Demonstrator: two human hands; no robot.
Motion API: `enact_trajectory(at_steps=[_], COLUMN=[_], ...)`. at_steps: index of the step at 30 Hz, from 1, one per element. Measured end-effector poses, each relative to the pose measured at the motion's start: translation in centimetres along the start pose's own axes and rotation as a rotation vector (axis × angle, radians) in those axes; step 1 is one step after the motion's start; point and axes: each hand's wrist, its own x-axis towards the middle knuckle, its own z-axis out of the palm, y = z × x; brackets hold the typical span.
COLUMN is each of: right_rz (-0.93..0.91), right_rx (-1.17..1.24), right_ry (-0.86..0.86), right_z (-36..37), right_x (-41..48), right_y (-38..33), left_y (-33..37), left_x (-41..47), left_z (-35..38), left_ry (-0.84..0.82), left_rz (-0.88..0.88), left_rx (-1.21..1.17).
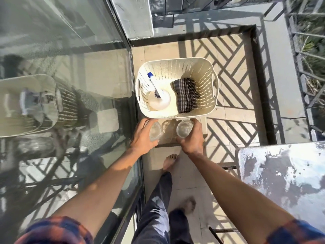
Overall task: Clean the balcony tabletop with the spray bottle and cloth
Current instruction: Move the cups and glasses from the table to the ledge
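Note:
A cream perforated basket (pixel 205 110) stands on a low stool (pixel 204 131). Inside it, the white spray bottle (pixel 161 100) with a blue nozzle stands at the left, and a dark checked cloth (pixel 186 95) lies folded at the right. In front of the basket, my left hand (pixel 142 136) is wrapped around a clear glass (pixel 155 131), and my right hand (pixel 192 138) grips a second clear glass (pixel 183 128). Both glasses are upright at the stool's near edge. The balcony tabletop (pixel 281 175), glossy and smeared, shows at the lower right.
A glass door (pixel 70 103) runs along the left and mirrors the basket. A metal railing (pixel 299 50) bounds the tiled balcony at the right and back. My bare feet (pixel 169 162) stand on the tiles between the door and the table.

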Motion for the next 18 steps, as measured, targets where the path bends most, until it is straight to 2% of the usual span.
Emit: enact_trajectory(at_steps=[5,10,18], right_rz=[-0.064,-0.087,-0.084], right_rx=[0.028,0.069,0.113], right_ry=[-0.071,-0.046,-0.031], right_z=[2.4,4.6,5.1], right_x=[-0.6,-1.2,-1.3], right_y=[-1.4,-2.0,-2.1], left_y=[0.0,0.9,-0.4], left_x=[-1.1,-1.2,-1.3], left_z=[0.1,0.2,0.4], left_ry=[0.108,0.150,0.132], left_rz=[-0.079,-0.105,-0.133], left_rx=[-0.096,-0.160,-0.177])
